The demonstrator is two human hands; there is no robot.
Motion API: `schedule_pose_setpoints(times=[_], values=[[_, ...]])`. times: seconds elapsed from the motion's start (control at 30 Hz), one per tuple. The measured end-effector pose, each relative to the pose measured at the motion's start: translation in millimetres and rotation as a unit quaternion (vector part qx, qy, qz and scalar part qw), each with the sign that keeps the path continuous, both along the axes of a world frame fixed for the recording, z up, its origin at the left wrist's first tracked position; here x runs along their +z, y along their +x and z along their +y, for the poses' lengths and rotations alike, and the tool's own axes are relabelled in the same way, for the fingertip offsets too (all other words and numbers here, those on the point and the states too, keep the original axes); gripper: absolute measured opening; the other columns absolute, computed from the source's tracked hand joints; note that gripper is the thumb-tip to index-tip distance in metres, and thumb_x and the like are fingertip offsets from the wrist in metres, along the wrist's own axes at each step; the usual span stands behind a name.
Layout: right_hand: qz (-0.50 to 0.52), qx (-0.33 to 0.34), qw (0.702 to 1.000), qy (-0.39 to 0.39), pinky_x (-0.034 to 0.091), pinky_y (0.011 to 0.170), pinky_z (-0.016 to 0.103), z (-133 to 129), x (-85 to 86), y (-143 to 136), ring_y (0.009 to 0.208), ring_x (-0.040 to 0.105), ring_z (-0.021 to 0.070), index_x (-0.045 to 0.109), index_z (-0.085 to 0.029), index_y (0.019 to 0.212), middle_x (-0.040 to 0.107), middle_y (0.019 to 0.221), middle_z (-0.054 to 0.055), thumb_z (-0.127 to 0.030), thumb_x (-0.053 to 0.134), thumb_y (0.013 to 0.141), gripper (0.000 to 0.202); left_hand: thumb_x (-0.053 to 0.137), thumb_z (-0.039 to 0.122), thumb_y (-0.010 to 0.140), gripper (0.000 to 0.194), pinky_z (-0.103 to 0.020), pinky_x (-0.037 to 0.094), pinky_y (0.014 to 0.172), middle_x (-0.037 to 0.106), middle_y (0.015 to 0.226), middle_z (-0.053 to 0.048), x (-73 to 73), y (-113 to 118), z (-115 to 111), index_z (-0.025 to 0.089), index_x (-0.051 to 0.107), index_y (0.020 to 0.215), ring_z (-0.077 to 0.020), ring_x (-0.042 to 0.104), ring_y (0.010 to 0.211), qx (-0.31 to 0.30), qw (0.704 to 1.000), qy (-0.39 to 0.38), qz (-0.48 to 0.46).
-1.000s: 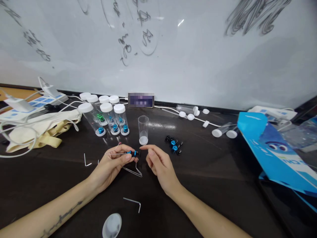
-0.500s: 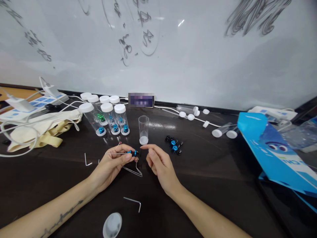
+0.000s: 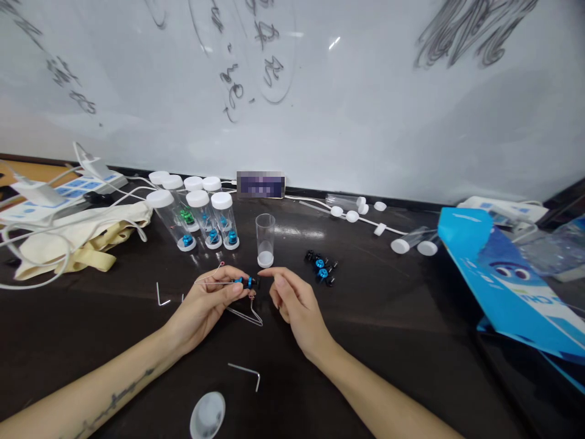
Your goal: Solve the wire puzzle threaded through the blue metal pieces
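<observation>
My left hand pinches a small blue-and-black cylindrical part between thumb and fingers. A thin bent wire with small reddish loops runs from around this hand; how it joins the part is hidden. My right hand has its index finger stretched toward the part's black end, the other fingers curled, with nothing visible in its grasp. Whether that fingertip touches the part I cannot tell. Just beyond both hands an uncapped clear tube stands upright on its white base. Loose blue and black parts lie to the right.
Several white-capped tubes holding blue or green pieces stand at back left. Hex keys and a white round cap lie in front. A cream cloth bag, white cables, loose caps and a blue package surround the dark table.
</observation>
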State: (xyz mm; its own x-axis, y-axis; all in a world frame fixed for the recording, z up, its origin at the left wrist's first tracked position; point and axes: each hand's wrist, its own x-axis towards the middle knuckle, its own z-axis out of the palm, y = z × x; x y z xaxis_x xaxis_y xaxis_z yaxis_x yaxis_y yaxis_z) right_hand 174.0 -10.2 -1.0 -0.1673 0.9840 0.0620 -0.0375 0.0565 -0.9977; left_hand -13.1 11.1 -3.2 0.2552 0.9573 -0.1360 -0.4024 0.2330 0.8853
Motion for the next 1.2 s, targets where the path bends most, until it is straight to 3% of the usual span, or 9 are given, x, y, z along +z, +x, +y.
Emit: schedule_pose_setpoints(times=[1.2], values=[[0.013, 0.011, 1.000, 0.001, 0.018, 0.042, 0.022, -0.1, -1.2, 0.2, 0.047, 0.025, 0.0063, 0.069, -0.020, 0.104, 0.042, 0.066, -0.004, -0.045, 0.044, 0.100, 0.035, 0.084, 0.018, 0.070, 0.017, -0.015, 0.057, 0.075, 0.076, 0.079, -0.002, -0.5, -0.5, 0.2, 0.014, 0.076, 0.085, -0.0133, 0.073, 0.075, -0.005, 1.000, 0.009, 0.001]])
